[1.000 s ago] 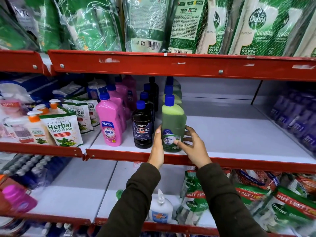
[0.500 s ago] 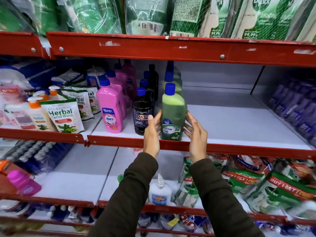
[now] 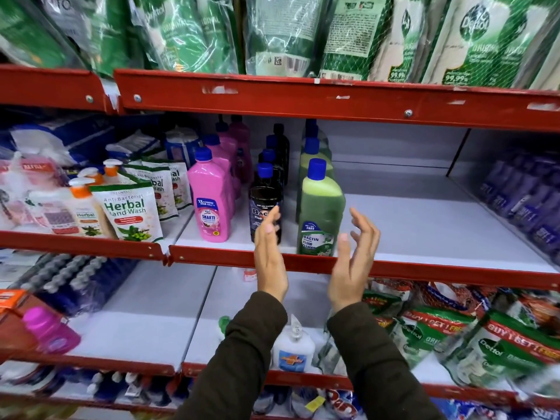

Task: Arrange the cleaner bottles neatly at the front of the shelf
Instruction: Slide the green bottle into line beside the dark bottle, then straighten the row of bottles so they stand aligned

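Green cleaner bottle (image 3: 320,213) stands upright at the front edge of the middle shelf (image 3: 424,225), blue cap, label facing out ("BACTIN FLOOR CLEANER" legible, lower part slightly blurred). More green bottles line up directly behind it. Just to its left, apart by a narrow gap, the black cleaner bottle (image 3: 264,204) stands upright, also at the front, with a file of black bottles behind. Further left, the pink cleaner bottle (image 3: 209,201) ("SHAKTI" on label) heads its own row; it sits a little back from the red shelf lip (image 3: 212,257).

Left hand (image 3: 270,256): fingers extended and together, palm turned toward the green bottle, holding nothing; fingertips overlap the black bottle's label in view (contact cannot be told). Right hand (image 3: 353,262): fingers spread and slightly curled, empty, just right of the green bottle and not touching it. Both dark sleeves rise from the bottom of the frame.

Right of the green bottle the shelf surface is bare out to a row of purple bottles (image 3: 527,201) (blurred). Left bay: herbal hand wash pouch (image 3: 128,215) and pump bottles. Upper shelf carries green refill pouches (image 3: 472,37). Lower shelf: a white glue bottle (image 3: 293,351) between the forearms.
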`<state>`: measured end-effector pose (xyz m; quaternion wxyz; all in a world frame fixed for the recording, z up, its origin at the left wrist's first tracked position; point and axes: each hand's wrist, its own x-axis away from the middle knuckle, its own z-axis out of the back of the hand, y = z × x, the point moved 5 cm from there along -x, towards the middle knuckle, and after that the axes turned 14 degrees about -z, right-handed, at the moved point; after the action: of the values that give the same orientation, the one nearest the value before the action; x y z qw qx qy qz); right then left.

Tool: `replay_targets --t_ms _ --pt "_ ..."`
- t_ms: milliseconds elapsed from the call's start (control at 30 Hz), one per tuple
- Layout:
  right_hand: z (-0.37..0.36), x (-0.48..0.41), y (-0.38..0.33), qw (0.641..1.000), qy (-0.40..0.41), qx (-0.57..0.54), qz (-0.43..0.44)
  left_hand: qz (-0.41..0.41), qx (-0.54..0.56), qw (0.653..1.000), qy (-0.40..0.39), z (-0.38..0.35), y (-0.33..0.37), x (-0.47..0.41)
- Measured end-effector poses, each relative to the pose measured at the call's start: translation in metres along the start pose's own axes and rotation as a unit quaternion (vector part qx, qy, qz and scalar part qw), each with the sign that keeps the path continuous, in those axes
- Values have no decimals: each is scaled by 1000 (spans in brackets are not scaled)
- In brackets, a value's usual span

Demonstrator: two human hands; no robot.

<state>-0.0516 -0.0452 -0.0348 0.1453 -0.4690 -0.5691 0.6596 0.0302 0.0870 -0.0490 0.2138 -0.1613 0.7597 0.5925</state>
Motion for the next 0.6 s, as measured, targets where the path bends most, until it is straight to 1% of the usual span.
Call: replay_targets --t_ms 67,100,133,167,200,267,300,333,400,467,533,600 --pt "-21 16 -10 993 -53 45 92 -32 -5 998 52 19 0 -5" --pt "-35 24 -11 988 -94 61 104 -39 -7 997 63 26 -1 -9" --pt "-51 30 -8 984 -138 65 90 -39 -8 997 62 31 -2 -13" --pt "-67 34 -5 981 -176 58 51 -31 -5 998 53 36 -3 -19" --pt "-81 37 1 979 -199 38 -11 -18 1 999 40 38 -4 -25" --pt "-106 34 15 967 -204 -17 -154 10 12 1000 12 42 -4 -38" --pt "-115 28 20 957 -195 -40 -211 24 19 1000 -4 42 -4 -44" --pt "-123 22 23 949 -188 -59 -246 39 30 999 -21 43 -5 -50" --pt "-133 9 23 941 -189 -93 -264 66 50 995 -61 44 -6 -61" --pt "-137 0 24 936 -190 -130 -267 77 44 991 -104 45 -5 -66" --pt "-135 -2 26 938 -173 -135 -268 85 40 988 -122 49 -4 -65" --pt "-130 1 28 946 -156 -117 -260 80 45 988 -122 56 -4 -63"
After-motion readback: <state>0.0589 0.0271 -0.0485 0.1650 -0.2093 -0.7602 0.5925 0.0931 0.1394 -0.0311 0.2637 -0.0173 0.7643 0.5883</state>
